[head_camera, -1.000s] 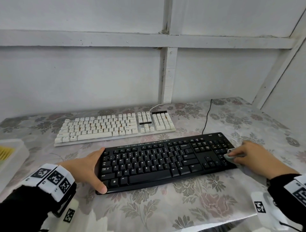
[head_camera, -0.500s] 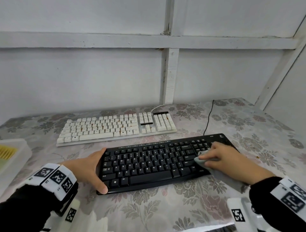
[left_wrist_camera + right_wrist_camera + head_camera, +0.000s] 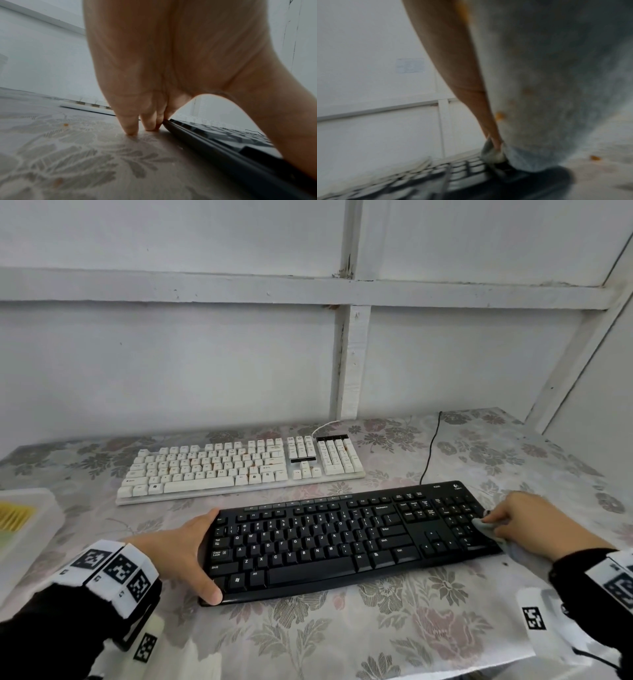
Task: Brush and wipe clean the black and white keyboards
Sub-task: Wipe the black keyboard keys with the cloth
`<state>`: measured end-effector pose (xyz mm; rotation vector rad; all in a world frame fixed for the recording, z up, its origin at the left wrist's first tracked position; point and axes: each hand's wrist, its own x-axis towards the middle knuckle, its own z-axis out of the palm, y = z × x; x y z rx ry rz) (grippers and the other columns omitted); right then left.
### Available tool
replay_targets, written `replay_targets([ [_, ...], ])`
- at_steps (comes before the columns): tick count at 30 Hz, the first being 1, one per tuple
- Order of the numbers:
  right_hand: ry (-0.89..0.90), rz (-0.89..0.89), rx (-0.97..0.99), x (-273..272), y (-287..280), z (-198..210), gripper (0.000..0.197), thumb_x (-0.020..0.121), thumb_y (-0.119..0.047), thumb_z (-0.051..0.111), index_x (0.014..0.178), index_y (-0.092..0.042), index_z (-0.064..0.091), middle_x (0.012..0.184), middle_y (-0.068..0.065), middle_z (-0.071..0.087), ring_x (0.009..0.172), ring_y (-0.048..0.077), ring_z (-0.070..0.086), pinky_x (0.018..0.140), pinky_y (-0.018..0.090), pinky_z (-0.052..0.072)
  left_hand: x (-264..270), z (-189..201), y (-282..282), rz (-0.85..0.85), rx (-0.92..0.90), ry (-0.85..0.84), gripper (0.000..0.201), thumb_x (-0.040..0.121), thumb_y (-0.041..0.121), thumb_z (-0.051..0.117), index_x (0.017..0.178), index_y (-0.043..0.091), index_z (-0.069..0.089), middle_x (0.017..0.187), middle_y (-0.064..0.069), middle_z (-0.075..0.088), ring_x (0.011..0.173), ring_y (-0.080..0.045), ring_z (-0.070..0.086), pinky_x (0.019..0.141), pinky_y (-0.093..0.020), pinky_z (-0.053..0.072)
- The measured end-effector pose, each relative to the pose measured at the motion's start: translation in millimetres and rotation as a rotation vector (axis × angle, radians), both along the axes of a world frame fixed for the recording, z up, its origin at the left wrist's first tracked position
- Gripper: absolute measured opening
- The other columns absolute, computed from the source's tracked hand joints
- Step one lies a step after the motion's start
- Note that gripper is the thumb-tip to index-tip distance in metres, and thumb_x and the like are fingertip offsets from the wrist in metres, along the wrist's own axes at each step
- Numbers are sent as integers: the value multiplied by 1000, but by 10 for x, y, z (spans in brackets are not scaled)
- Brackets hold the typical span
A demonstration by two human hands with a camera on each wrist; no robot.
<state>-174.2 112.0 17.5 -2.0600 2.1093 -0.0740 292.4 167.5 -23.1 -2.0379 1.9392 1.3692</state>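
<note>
- Nearest the camera, black sleeves with white coded wristbands [image 3: 116, 573] frame the floral tablecloth [image 3: 342, 638].
- The left hand [image 3: 178, 556] braces the left end of the black keyboard [image 3: 342, 546]: the thumb hooks the front corner, and the fingers [image 3: 130, 127] lie straight and close together along the edge, tips on the cloth.
- The right hand [image 3: 524, 525] presses a grey cloth [image 3: 486, 527] onto the number pad at the right end. Its fingers curl over the cloth, which bunches under them and trails off the keyboard's edge; the blurred right wrist view shows the cloth [image 3: 539, 94] filling most of the frame.
- Small orange crumbs [image 3: 65, 124] lie on the tablecloth left of the black keyboard.
- A white tray [image 3: 27, 529] with something yellow in it sits at the far left edge.
- Behind, apart from the black keyboard and roughly parallel to it, lies the white keyboard [image 3: 239, 467], untouched.
- A black cable [image 3: 432, 446] and a white cable [image 3: 325, 426] run back toward the white panelled wall [image 3: 205, 354].
</note>
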Motion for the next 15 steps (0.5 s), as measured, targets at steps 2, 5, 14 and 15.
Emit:
replay_targets([
  [2,-13,67,-54,168,15,-1,15,86,-11,63,84,-1,73,69,9,54,72,19,59,54,13,29,-6,3,2,2,-9,9,160,30,55,90,146,28,-16,155,10,5,141,-9,12,117,-36,17],
  [5,-100,282,2,510,113,-26,16,89,-24,61,100,-24,73,79,-14,41,71,-2,42,65,12,32,-10,10,6,10,-9,17,156,34,49,91,146,26,-15,154,10,7,139,-8,13,117,-33,16],
  [14,-94,160,-57,133,24,-60,15,85,-13,67,95,-17,76,67,-15,40,63,-1,41,57,8,34,-35,49,30,6,-19,23,154,33,49,91,147,26,-11,152,10,12,138,-9,17,116,-33,19],
  [15,-61,132,-60,70,-3,-48,16,84,-12,68,97,-16,76,67,-16,41,62,-1,40,56,8,33,-41,58,33,6,-15,18,157,32,52,90,147,26,-13,153,10,10,139,-10,16,116,-34,19],
])
